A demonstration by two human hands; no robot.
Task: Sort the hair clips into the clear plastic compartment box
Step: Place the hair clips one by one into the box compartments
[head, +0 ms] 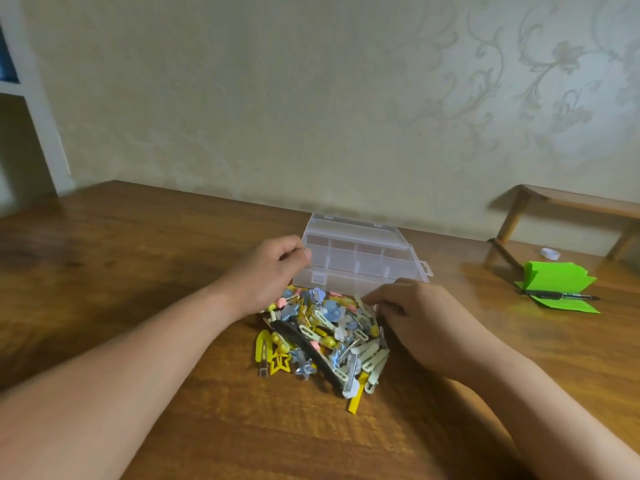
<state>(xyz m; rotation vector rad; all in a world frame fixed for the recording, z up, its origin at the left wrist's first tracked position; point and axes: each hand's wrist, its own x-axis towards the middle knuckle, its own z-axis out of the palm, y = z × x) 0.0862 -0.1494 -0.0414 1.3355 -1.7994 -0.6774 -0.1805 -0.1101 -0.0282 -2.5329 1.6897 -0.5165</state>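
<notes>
left hand (273,271) pinched the closed compartment box (363,258) at its corner, right hand (415,313) rested at its front, grip unclear. Likely unlatching it. hair clips (322,337) heaped on bench (138,271).

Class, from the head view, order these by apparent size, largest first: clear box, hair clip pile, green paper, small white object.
1. clear box and hair clip pile: look alike, pile nearer, so unranked.
2. green paper.
3. small white object.

Table (138,271): compartment box (360,258) at centre rear; hair clip pile (322,337) directly before it; paper stack (554,277) well apart at right, pen (561,295) on it; wooden stand (568,201) behind.
</notes>
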